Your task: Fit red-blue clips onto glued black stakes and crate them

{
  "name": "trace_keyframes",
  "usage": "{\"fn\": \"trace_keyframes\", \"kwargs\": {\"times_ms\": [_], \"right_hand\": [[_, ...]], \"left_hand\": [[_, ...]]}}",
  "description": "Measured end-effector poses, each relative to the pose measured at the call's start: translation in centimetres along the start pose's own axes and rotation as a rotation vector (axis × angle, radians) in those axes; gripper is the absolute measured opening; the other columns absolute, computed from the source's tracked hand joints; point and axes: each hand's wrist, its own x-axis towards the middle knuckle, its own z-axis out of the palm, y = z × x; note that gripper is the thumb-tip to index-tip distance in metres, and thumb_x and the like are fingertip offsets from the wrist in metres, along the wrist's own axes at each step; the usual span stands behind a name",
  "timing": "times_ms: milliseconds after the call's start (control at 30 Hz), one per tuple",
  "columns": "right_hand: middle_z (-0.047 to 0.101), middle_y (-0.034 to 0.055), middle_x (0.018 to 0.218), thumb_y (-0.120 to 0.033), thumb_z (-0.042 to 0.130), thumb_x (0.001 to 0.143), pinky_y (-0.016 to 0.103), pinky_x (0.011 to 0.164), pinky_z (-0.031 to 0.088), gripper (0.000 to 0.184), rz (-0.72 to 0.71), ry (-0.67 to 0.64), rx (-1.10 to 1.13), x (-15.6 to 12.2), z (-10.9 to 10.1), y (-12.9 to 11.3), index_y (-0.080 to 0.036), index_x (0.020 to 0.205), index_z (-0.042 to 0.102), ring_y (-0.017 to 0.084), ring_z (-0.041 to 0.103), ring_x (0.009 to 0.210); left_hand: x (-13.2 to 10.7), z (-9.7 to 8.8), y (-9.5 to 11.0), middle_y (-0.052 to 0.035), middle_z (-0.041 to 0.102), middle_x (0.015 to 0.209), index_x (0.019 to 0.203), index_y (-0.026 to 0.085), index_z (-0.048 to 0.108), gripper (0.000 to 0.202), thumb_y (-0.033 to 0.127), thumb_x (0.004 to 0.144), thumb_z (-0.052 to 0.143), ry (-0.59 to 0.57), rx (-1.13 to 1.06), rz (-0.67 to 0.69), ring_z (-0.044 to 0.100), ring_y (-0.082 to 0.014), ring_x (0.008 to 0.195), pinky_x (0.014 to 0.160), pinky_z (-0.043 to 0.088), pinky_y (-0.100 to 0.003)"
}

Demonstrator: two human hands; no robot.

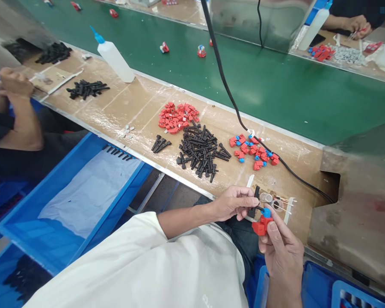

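My right hand point(284, 250) pinches a red plastic block with a blue cap point(263, 221) at the near edge of the bench. My left hand point(232, 203) is closed on a black plastic pin point(254, 201), its tip at the blue cap. Beyond my hands, on the bench point(141, 107), lie a heap of black pins point(201, 149), a pile of red blocks point(177, 117) and a group of red blocks with blue caps point(253, 150).
A green conveyor belt point(276, 85) runs behind the bench and carries a few red pieces. A squeeze bottle point(114, 56) and a black cable point(231, 100) are on the bench. Blue bins point(73, 201) sit lower left. Other people's hands point(14, 83) work at left and top right.
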Motion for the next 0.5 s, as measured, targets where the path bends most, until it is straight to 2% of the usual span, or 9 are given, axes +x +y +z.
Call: {"fn": "trace_keyframes", "kwargs": {"times_ms": [133,333,500], "right_hand": [[0.054,-0.0021,0.060,-0.048,0.078,0.081,0.023,0.039,0.039,0.042,-0.107,0.030,-0.131,-0.2,0.0,0.3,-0.025,0.115,0.076,0.009,0.046,0.046],[0.057,-0.0010,0.077,-0.033,0.067,0.093,0.026,0.048,0.043,0.038,-0.368,0.046,-0.431,-1.1,0.5,0.6,-0.029,0.131,0.067,0.009,0.051,0.051],[0.056,-0.0008,0.080,-0.024,0.065,0.094,0.024,0.045,0.041,0.040,-0.549,0.071,-0.472,-1.2,1.3,0.9,-0.028,0.134,0.064,0.008,0.052,0.050]], "left_hand": [[0.0,-0.2,0.1,0.0081,0.052,0.045,0.067,0.018,0.050,0.056,0.063,0.059,0.083,-0.024,0.100,0.028,0.045,-0.0048,0.034,0.033,0.034,-0.016],[-0.3,-0.4,0.8,0.0070,0.056,0.046,0.070,0.019,0.049,0.055,0.066,0.067,0.077,-0.062,0.279,0.132,0.046,-0.0055,0.034,0.035,0.036,-0.017],[-0.2,-0.6,1.0,0.0068,0.057,0.047,0.073,0.018,0.048,0.055,0.066,0.071,0.075,-0.111,0.320,0.166,0.049,-0.0065,0.035,0.035,0.037,-0.018]]}}
